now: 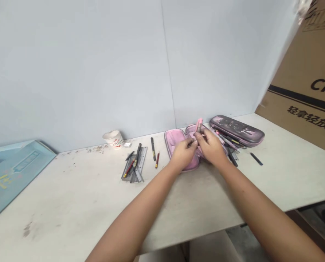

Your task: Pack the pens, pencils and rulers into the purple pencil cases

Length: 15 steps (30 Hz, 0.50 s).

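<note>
Two hands meet just above an open pencil case (179, 145), and between them a pink pen (199, 125) stands nearly upright, its top poking clear of the knuckles. The right hand (211, 146) pinches the pen's lower part between thumb and fingertips. The left hand (182, 153) has its fingers bunched together against the pen's bottom end; what exactly they press on is hidden. Holding the pen upright seems to keep that lower end where both hands can reach it.

The case lies flat on the table (69, 203), pink lining up, with its darker lid (237, 131) folded out to the right. Loose pens (231, 142) spill beside it, close to the right wrist. Further left lie a black pen (153, 148), a red pencil (157, 159) and a ruler (138, 168) with several pens on it. A paper cup (113, 139) stands by the wall, and a cardboard box (301, 94) leans at the far right.
</note>
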### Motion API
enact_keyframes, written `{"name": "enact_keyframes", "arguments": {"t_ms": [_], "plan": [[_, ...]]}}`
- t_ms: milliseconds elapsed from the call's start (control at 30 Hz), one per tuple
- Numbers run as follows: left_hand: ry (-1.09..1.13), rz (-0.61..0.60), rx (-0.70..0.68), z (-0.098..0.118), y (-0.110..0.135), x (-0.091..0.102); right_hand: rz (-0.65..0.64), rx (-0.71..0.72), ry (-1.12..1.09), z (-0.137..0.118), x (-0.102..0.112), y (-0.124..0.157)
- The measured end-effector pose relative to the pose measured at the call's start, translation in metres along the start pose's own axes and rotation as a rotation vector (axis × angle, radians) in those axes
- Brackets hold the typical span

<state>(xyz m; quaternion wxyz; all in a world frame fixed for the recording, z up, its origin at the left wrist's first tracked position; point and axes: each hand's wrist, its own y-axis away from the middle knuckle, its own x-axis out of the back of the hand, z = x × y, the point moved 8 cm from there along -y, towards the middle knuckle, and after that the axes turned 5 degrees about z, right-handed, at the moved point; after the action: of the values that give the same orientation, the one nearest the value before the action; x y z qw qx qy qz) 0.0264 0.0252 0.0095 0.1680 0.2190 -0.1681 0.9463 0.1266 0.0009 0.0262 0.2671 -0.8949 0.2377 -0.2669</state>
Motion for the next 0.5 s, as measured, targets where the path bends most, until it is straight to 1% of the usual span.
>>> {"name": "enact_keyframes", "arguments": {"t_ms": [67, 100, 167, 233, 300, 333, 433, 500], "plan": [[-0.142, -0.037, -0.087, 0.008, -0.016, -0.020, 0.113, 0.042, 0.152, 0.012, 0.019, -0.005], [-0.217, -0.062, -0.125, 0.010, -0.022, -0.030, 0.146, 0.055, 0.230, 0.018, 0.025, -0.007], [-0.400, -0.102, -0.188, 0.010, -0.029, -0.046, 0.168, 0.059, 0.410, 0.029, 0.029, -0.010], [-0.592, -0.114, -0.223, 0.003, -0.032, -0.057, 0.138, 0.037, 0.586, 0.039, 0.027, -0.010], [-0.732, -0.096, -0.234, -0.004, -0.032, -0.061, 0.070, 0.015, 0.706, 0.048, 0.021, -0.008], [-0.766, -0.087, -0.240, -0.007, -0.031, -0.061, 0.033, 0.007, 0.740, 0.051, 0.018, -0.006], [-0.776, -0.087, -0.268, -0.008, -0.023, -0.061, -0.046, -0.022, 0.793, 0.058, 0.012, 0.000], [-0.740, -0.121, -0.280, -0.006, -0.015, -0.060, -0.068, -0.029, 0.825, 0.059, 0.011, 0.003]]}}
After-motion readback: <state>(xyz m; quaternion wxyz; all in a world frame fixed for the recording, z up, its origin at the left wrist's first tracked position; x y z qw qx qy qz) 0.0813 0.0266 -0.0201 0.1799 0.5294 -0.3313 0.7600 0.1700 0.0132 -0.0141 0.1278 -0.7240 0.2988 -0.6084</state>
